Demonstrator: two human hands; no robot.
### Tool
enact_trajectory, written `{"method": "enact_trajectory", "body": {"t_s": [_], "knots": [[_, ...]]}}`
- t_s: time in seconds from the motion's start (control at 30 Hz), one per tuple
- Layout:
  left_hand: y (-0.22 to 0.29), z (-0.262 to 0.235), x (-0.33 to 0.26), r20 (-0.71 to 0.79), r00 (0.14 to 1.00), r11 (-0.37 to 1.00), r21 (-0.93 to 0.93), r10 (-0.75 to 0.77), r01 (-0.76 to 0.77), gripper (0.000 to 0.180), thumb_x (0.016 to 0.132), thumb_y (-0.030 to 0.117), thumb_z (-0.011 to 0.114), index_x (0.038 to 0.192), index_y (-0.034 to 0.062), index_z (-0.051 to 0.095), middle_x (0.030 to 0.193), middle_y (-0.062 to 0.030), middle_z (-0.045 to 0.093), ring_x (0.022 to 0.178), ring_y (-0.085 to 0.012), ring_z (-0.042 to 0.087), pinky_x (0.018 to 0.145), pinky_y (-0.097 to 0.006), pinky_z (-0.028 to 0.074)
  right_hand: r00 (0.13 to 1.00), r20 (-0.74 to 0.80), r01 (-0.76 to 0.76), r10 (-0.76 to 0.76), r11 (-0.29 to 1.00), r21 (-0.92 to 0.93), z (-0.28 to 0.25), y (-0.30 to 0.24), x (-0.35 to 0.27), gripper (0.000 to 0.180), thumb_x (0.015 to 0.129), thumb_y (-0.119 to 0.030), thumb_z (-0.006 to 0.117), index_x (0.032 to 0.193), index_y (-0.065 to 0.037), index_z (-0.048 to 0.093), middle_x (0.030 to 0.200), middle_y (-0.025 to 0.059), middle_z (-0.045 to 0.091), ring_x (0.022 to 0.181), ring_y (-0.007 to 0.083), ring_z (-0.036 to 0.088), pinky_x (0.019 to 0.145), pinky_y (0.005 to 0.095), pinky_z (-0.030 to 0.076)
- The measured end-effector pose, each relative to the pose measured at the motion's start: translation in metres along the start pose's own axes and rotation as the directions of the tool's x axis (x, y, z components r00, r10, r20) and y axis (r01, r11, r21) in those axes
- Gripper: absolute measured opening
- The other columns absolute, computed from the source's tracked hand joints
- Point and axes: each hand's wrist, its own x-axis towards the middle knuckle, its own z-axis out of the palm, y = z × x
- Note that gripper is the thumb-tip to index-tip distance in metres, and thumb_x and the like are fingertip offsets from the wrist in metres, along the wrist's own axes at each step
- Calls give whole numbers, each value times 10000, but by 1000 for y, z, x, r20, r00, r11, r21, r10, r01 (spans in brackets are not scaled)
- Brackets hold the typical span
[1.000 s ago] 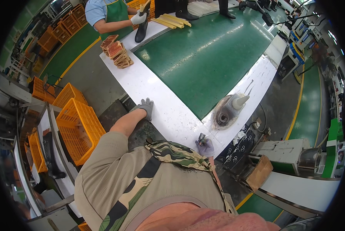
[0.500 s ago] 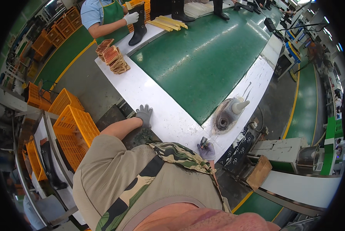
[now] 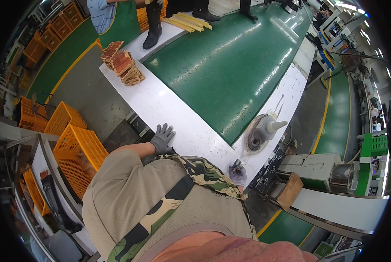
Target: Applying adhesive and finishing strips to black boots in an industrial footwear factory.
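My left hand (image 3: 162,139), in a grey glove, rests with spread fingers on the near edge of the white tabletop (image 3: 178,118) and holds nothing. Over the right part of the tabletop, my right hand (image 3: 238,175), in a paler glove, is closed around a small dark object (image 3: 237,165) with a shiny end; its kind is too small to tell. Beyond that hand stands a squat grey bottle (image 3: 261,130) with a pale cone-shaped nozzle, in a dark-stained patch. A stack of reddish-brown slabs (image 3: 124,63) sits at the table's far left.
A green conveyor belt (image 3: 221,74) runs away from me inside the white tabletop. Across it a person in a green apron (image 3: 124,22) stands by a black boot (image 3: 153,28) and yellow strips (image 3: 189,22). Orange crates (image 3: 80,153) stand left; a cardboard box (image 3: 290,191) is right.
The view has shifted slightly. My left hand is nearer my body, its fingers still spread. My right hand keeps the small dark object. The person opposite and the boot sit higher in view.
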Motion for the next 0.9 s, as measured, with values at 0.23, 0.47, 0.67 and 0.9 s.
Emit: {"method": "enact_trajectory", "body": {"t_s": [0.23, 0.47, 0.67, 0.9], "knots": [[-33, 27, 17, -81, 980, 983, -14, 183, -184, 887, 760, 608, 630, 1417, 44, 434, 1531, -220, 302, 1442, -444, 187, 1132, -647, 118, 990, -110, 93, -91, 996, 9, -2, 3, 2, 238, 886, -257, 649, 995, -47, 681, 924, 116, 714, 902, 282, 672, 949, 527, 483], [-40, 38, 34, -160, 959, 971, -15, 233, -238, 826, 770, 604, 619, 1389, 75, 477, 1516, -178, 346, 1432, -411, 237, 1121, -653, 147, 985, -123, 123, -119, 992, 30, -10, 7, 3, 244, 888, -255, 644, 999, -41, 680, 930, 120, 716, 896, 290, 678, 943, 527, 487], [-42, 41, 38, -161, 965, 977, -17, 207, -212, 806, 783, 598, 609, 1392, 87, 475, 1513, -164, 352, 1433, -399, 240, 1128, -648, 137, 985, -67, 159, -158, 987, 18, -15, 12, 7, 246, 878, -244, 652, 1007, -36, 679, 937, 123, 715, 882, 297, 683, 932, 528, 497], [-36, 37, 39, -130, 976, 982, -50, 176, -184, 781, 791, 547, 626, 1404, 91, 461, 1522, -159, 338, 1443, -391, 214, 1145, -627, 106, 985, -104, 139, -135, 990, 28, -23, 8, 7, 291, 866, -233, 638, 1077, -34, 670, 1181, 137, 663, 911, 270, 649, 916, 505, 508]]}}
